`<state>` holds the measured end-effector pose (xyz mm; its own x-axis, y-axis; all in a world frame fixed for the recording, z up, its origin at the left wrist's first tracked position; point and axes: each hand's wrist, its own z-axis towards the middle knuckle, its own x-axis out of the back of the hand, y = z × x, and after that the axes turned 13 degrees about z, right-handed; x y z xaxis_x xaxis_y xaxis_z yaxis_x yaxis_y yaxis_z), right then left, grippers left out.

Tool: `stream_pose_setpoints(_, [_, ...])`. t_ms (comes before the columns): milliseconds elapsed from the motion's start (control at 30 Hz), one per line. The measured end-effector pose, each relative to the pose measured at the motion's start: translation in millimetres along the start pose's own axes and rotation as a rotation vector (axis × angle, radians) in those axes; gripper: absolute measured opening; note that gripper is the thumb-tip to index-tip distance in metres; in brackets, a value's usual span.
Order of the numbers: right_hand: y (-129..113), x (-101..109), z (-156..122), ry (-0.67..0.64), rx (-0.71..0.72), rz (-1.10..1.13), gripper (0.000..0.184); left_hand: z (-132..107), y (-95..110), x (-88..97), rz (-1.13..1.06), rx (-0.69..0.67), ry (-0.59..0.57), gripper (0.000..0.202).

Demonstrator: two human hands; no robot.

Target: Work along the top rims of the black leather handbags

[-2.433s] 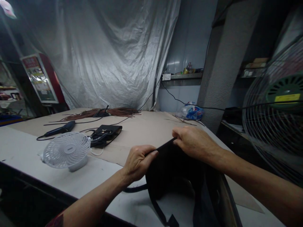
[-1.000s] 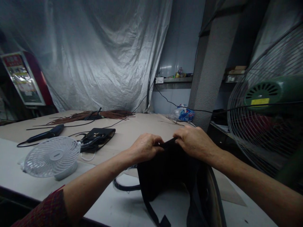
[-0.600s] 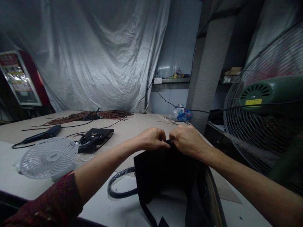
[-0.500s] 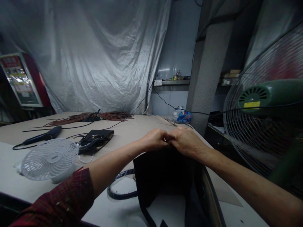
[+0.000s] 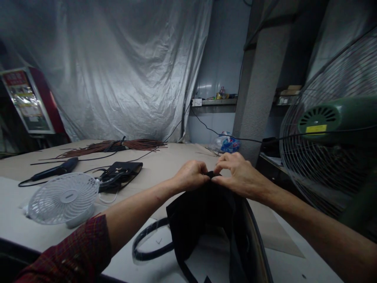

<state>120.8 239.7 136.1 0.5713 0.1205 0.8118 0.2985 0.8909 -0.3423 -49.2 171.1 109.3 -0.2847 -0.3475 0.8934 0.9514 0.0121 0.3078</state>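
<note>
A black handbag (image 5: 191,220) stands on the table in front of me, its dark inside facing me. A rounded black handle (image 5: 153,255), covered in clear plastic, sticks out at its left side. My left hand (image 5: 193,175) pinches the bag's far top edge between thumb and bent fingers. Close beside it, my right hand (image 5: 235,175) has the tips of thumb and forefinger on the same edge, with a gap between the curved fingers behind the tips. What lies right under the fingertips is small and dark.
On the left are a small white fan (image 5: 66,198), a black corded tool (image 5: 55,169) and a small black bag (image 5: 123,173). A bundle of brown cords (image 5: 118,145) lies farther back. A large caged fan (image 5: 318,118) stands right; a cable (image 5: 244,139) crosses behind my hands.
My right hand has shifted slightly right and its fingers have spread from a tight pinch into a curved one. The left hand stays on the edge. The bag has tilted a little.
</note>
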Motion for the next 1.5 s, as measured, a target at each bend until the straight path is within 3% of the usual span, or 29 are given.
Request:
stream_pose_setpoints(233, [2.6, -11.8, 7.5, -0.016, 0.034, -0.139, 0.011, -0.8, 4.6, -1.2, -0.008, 0.007, -0.005, 0.023])
stream_pose_setpoints(500, [6.9, -12.2, 11.1, -0.051, 0.036, -0.182, 0.013, 0.3, 5.2, -0.1, -0.105, -0.023, -0.073, 0.038])
stream_pose_setpoints(700, [12.5, -17.4, 13.3, 0.035, -0.077, -0.068, 0.008, 11.0, 2.0, -4.5, -0.24, -0.041, -0.139, 0.033])
stream_pose_setpoints(867, [18.5, -8.5, 9.9, -0.004, -0.147, 0.257, 0.02, 12.8, 5.9, -0.2, -0.051, -0.057, -0.044, 0.025])
stream_pose_setpoints(967, [18.2, 6.9, -9.4, 0.131, -0.223, 0.476, 0.031, 4.2, -2.1, 12.9, 0.077, 0.066, 0.076, 0.019])
stream_pose_setpoints(1067, [16.8, 13.2, -45.7, 0.219, -0.35, 0.61, 0.039, -8.8, -24.3, 29.2, 0.181, 0.239, 0.212, 0.018])
stream_pose_setpoints(1167, [17.5, -1.4, -92.4, 0.236, -0.413, 0.685, 0.043, -21.0, -51.6, 36.9, 0.285, 0.396, 0.272, 0.017])
stream_pose_setpoints(1300, [18.9, -40.3, -142.6, 0.201, -0.389, 0.753, 0.063, -28.7, -71.1, 33.3, 0.417, 0.514, 0.146, 0.016])
stream_pose_setpoints(1400, [15.3, -60.5, -150.0, 0.268, -0.404, 0.623, 0.083, -29.1, -65.0, 32.3, 0.421, 0.419, 0.129, 0.035])
stream_pose_setpoints(1500, [13.1, -64.9, -134.6, 0.436, -0.446, 0.536, 0.08, -28.4, -47.7, 34.9, 0.418, 0.093, 0.187, 0.069])
